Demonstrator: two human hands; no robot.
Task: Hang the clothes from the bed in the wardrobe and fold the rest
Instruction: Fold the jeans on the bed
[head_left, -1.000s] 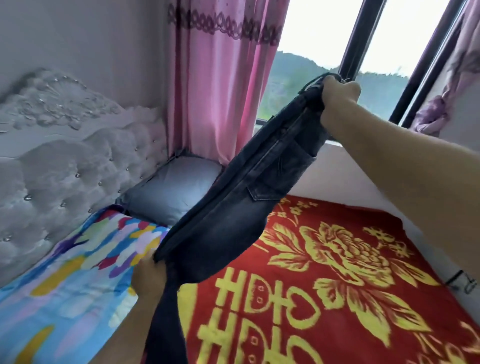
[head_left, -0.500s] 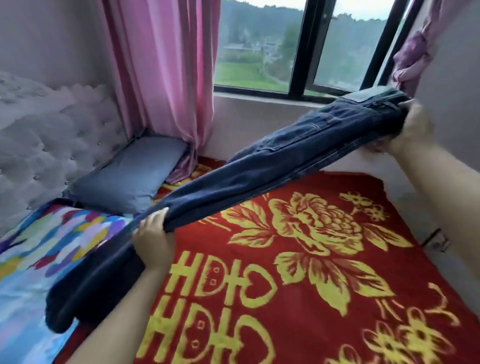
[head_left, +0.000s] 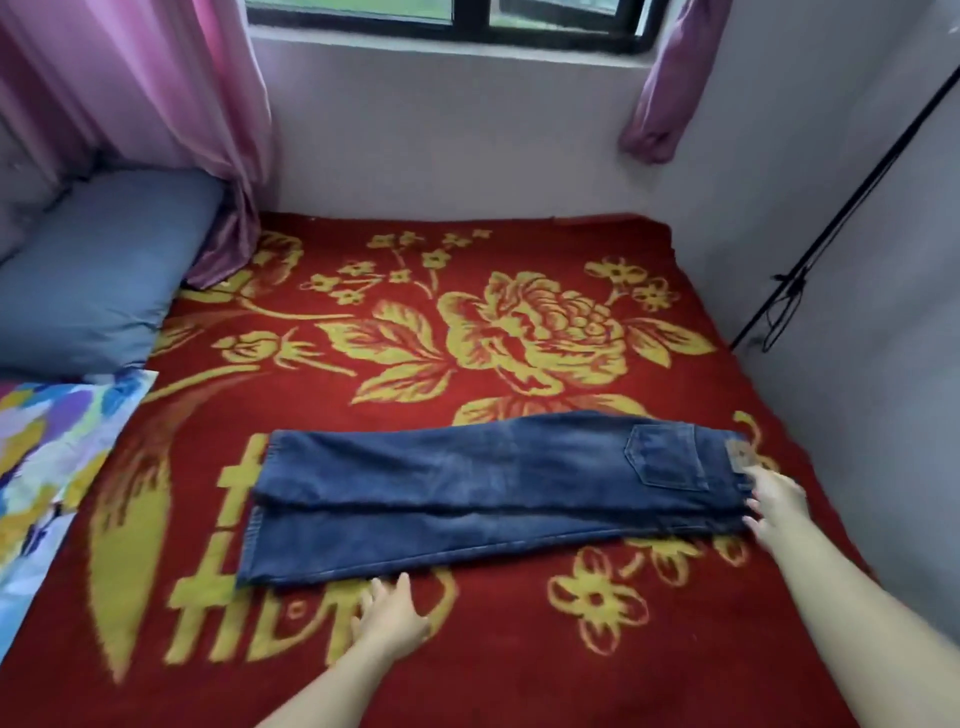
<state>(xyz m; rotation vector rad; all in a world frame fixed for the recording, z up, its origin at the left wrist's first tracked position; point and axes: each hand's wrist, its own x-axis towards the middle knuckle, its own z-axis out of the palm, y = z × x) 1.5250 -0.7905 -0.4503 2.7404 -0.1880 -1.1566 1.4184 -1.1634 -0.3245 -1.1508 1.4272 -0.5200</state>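
Red blanket (head_left: 519, 654) | jeans (head_left: 467, 499) flat | left hand (head_left: 389, 618) fingers spread, near edge | right hand (head_left: 776, 506) spread, waistband edge

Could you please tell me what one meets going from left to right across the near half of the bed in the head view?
Multicoloured patterned quilt → folded dark blue denim jeans → right hand at their waist end → pale grey side wall.

home bedroom: bed (head_left: 467, 675), pillow (head_left: 98, 280), curtains (head_left: 156, 88)
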